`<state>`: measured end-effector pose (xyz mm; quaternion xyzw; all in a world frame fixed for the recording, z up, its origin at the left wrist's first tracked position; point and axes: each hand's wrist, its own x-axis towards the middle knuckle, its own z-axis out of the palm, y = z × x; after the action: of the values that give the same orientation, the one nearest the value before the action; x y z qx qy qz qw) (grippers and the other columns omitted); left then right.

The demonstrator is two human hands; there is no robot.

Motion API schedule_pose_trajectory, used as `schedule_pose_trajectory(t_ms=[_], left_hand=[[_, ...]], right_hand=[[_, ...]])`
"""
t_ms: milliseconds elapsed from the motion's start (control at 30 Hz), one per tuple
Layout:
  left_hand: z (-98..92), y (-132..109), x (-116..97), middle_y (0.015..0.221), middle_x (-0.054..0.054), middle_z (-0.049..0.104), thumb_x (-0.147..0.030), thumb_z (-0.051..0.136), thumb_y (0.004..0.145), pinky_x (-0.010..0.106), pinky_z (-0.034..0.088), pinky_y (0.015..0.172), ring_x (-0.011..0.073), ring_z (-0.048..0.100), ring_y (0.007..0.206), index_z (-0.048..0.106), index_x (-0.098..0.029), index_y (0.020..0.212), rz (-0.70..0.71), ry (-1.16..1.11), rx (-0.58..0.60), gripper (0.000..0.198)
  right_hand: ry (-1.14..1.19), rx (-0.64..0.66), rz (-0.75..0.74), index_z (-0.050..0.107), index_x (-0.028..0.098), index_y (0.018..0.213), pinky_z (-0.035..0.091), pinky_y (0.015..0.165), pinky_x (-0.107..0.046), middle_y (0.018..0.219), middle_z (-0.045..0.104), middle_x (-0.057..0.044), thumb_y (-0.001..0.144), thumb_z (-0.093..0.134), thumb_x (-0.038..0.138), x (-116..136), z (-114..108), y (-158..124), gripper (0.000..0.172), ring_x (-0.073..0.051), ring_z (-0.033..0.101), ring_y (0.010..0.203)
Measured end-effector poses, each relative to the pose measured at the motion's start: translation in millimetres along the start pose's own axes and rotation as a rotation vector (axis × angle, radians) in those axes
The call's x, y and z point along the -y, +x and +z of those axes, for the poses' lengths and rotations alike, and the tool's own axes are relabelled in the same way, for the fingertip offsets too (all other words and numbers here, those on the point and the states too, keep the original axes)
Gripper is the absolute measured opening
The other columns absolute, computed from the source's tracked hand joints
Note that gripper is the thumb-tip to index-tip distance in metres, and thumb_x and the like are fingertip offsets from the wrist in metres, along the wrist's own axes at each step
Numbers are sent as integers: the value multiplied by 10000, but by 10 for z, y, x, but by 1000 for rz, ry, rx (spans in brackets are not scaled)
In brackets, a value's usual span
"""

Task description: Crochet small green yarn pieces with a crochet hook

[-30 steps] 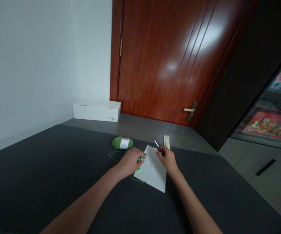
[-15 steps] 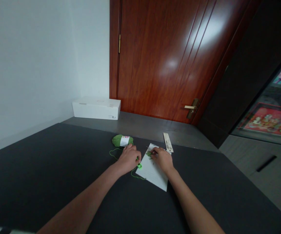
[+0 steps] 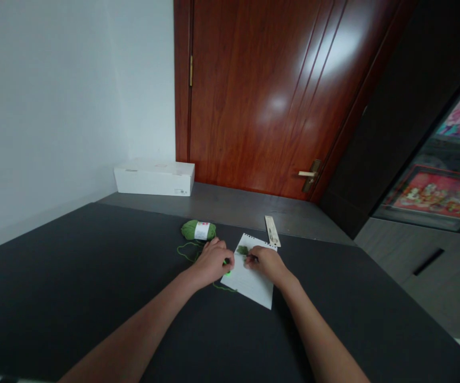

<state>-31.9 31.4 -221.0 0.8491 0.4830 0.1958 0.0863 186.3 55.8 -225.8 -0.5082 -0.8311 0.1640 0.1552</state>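
My left hand (image 3: 213, 261) is closed in a pinch at the left edge of a white sheet of paper (image 3: 256, 288). A small bright green plastic object (image 3: 227, 273) shows under its fingertips, mostly hidden, its kind unclear. My right hand (image 3: 269, 264) rests over the paper's right side, thumb and fingers pinched together; what they hold, if anything, is too small to make out. Just left of those fingers, a dark green tuft (image 3: 242, 250) lies on the paper. Beyond my left hand sits a ball of green yarn (image 3: 189, 230) with a white label, its strand (image 3: 182, 252) looping beside the hand.
A pale ruler (image 3: 272, 231) lies past the paper's top edge. On the dark tabletop (image 3: 106, 276), a long white box (image 3: 152, 182) stands at the back left by the wall. Behind is a reddish wooden door (image 3: 249, 96); a dark cabinet (image 3: 397, 260) stands to the right.
My right hand has drawn slightly away from the green tuft, which now shows more plainly on the paper. The bright green object is more covered by my left fingers. The view has shifted slightly.
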Motion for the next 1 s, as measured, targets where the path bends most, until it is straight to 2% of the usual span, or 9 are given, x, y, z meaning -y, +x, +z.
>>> schedule_pose_trajectory(t_ms=[133,300,467,533,633,700,767,933,1000], left_hand=[[13,2,20,866,55,600,-186,707,773,392,384,915,249,520,951,768,-231,814,4,-10,-3,86],[20,1,9,874,63,603,-168,686,784,389,391,912,251,519,967,758,-216,799,11,-12,-1,88],[5,8,-15,881,70,614,-154,666,791,401,391,927,250,524,968,751,-203,779,14,-9,8,98],[-7,13,-10,867,67,618,-166,679,779,395,398,916,245,530,950,750,-197,760,21,-12,23,80],[-24,18,21,846,55,620,-162,706,745,383,396,917,229,543,913,746,-193,734,41,-23,46,52],[-29,22,53,845,49,621,-152,712,729,375,391,920,218,552,895,744,-193,736,57,-32,57,53],[-30,29,87,844,42,622,-147,719,716,365,389,915,210,560,881,743,-194,747,72,-45,66,61],[-64,49,134,801,34,614,-135,714,727,346,388,888,204,566,853,717,-178,705,103,-79,84,49],[-118,45,134,771,21,608,-116,727,715,334,389,876,195,570,834,716,-179,702,117,-97,101,66]], right_hand=[[109,46,-30,712,155,790,424,695,-254,800,716,-44,786,654,221,-119,-118,-33,88,-197,633,761],[339,118,-101,622,158,747,421,657,-227,702,599,14,834,626,370,-195,-292,-102,229,-143,551,685],[713,161,-73,520,179,629,364,601,-224,616,456,55,696,747,548,-49,-230,-85,438,-105,423,605],[813,211,-72,558,169,648,352,585,-222,611,470,58,660,781,569,50,-183,-83,458,-95,412,587],[910,355,-133,649,150,710,411,637,-234,648,583,33,650,826,522,201,-146,-114,417,-102,500,612],[909,491,-207,718,140,785,460,705,-261,733,677,-10,675,827,492,279,-141,-145,384,-125,581,674],[880,537,-281,763,140,873,475,734,-264,818,722,-37,716,812,459,321,-135,-164,359,-133,616,724],[851,331,-257,771,152,945,464,607,-231,650,648,17,784,747,450,258,-63,-104,340,-104,577,578],[822,192,-252,757,156,980,471,636,-245,667,653,11,844,679,439,197,-19,-52,324,-118,592,614]])
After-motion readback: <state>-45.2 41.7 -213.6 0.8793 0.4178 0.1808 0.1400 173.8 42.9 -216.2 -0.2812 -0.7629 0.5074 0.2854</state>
